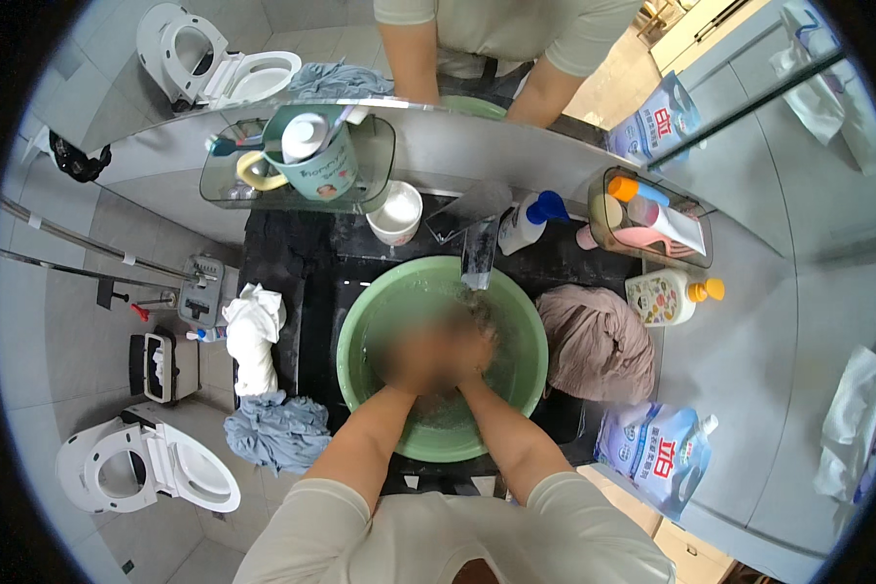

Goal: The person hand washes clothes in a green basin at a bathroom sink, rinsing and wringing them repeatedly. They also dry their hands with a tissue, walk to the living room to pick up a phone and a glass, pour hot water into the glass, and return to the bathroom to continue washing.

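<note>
A round green basin (pixel 528 389) with water in it stands on the black counter, under the spout of the faucet (pixel 478 255). Both my forearms reach into it from below. My left hand (pixel 406 358) and my right hand (pixel 464 348) are close together over the middle of the water, the right one nearer the spout. A blurred patch covers most of both hands, so their fingers and anything between them are hidden. Ripples and splashes show on the water around them.
Right of the basin lie a brown cloth (pixel 599 343), a lotion bottle (pixel 664 296) and a blue-purple refill pouch (pixel 655 456). To the left are a white cloth (pixel 255 336) and blue-grey cloth (pixel 280 431). Behind stand a white cup (pixel 395 214) and a blue-capped pump bottle (pixel 526 226).
</note>
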A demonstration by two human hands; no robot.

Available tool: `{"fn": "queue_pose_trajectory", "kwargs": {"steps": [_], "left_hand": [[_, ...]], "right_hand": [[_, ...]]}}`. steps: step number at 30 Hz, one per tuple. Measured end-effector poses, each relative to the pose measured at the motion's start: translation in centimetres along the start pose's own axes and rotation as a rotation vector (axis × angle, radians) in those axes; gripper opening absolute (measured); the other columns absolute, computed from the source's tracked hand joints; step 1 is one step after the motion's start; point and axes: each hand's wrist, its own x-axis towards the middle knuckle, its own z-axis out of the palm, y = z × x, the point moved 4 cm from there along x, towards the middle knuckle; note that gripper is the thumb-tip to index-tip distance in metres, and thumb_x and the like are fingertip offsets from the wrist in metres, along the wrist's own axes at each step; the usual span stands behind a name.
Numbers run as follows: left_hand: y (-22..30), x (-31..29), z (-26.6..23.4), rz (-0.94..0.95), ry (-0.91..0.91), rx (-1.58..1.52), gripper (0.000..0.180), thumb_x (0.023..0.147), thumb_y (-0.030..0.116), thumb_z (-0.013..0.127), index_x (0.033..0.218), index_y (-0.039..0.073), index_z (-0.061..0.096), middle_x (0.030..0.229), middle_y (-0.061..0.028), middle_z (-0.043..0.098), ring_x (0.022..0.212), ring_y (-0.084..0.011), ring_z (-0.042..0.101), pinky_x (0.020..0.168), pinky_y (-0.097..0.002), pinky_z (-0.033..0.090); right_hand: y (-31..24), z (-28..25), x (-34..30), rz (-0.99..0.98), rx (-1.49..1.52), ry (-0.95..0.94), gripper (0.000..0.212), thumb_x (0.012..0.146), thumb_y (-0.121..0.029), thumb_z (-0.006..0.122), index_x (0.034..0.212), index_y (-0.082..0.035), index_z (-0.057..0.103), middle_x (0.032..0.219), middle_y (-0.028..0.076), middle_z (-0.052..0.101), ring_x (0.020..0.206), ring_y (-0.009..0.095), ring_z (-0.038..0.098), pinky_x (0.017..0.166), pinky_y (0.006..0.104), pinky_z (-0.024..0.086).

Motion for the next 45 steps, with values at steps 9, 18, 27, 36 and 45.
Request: {"fn": "queue_pose_trajectory", "kwargs": {"steps": [9, 18, 27, 36, 45], "left_hand": [[-2.4, 4.4, 3.8, 0.048, -0.006, 0.044, 0.044, 0.088, 0.038, 0.046, 0.116, 0.007, 0.057, 0.099, -0.0215, 0.062, 0.090, -0.0384, 0.059, 0.079, -0.0498, 0.046], [-2.8, 4.1, -6.0, -0.120, 0.164, -0.880, 0.043, 0.091, 0.043, 0.047, 0.111, 0.007, 0.061, 0.107, -0.0160, 0.062, 0.103, -0.0292, 0.058, 0.090, -0.0347, 0.042], [-0.3, -4.3, 0.3, 0.205, 0.176, -0.209, 0.040, 0.087, 0.032, 0.055, 0.117, 0.007, 0.057, 0.133, -0.0136, 0.043, 0.129, -0.0332, 0.031, 0.104, -0.0507, 0.023], [-0.6, -0.5, 2.7, 0.077, -0.158, -0.033, 0.036, 0.086, 0.024, 0.049, 0.117, 0.006, 0.049, 0.119, -0.0151, 0.048, 0.114, -0.0317, 0.041, 0.094, -0.0503, 0.033], [-0.6, 4.8, 3.3, 0.095, -0.284, 0.011, 0.032, 0.084, 0.017, 0.048, 0.112, 0.003, 0.053, 0.100, -0.0169, 0.060, 0.094, -0.0380, 0.056, 0.081, -0.0478, 0.044]], "right_hand": [[-2.5, -0.5, 4.3, -0.226, -0.286, -0.146, 0.038, 0.083, -0.021, 0.059, 0.120, -0.017, 0.053, 0.127, 0.021, 0.043, 0.112, 0.038, 0.048, 0.091, 0.0480, 0.044], [-4.2, -6.2, -5.3, -0.911, 0.156, 0.150, 0.018, 0.070, -0.008, 0.062, 0.087, -0.010, 0.056, 0.099, 0.018, 0.049, 0.093, 0.039, 0.049, 0.077, 0.0470, 0.039], [1.4, -5.3, -7.7, -0.315, 0.875, 0.102, 0.034, 0.082, -0.017, 0.060, 0.114, -0.006, 0.053, 0.124, 0.019, 0.047, 0.122, 0.036, 0.039, 0.101, 0.0425, 0.031], [0.1, -0.4, -1.6, -0.097, 0.157, 0.001, 0.050, 0.090, -0.033, 0.047, 0.130, -0.003, 0.041, 0.117, 0.026, 0.051, 0.102, 0.041, 0.051, 0.090, 0.0460, 0.040], [-2.6, -2.5, 1.0, 0.046, 0.093, -0.135, 0.050, 0.090, -0.036, 0.048, 0.124, 0.001, 0.044, 0.108, 0.027, 0.057, 0.100, 0.041, 0.055, 0.088, 0.0460, 0.043]]}}
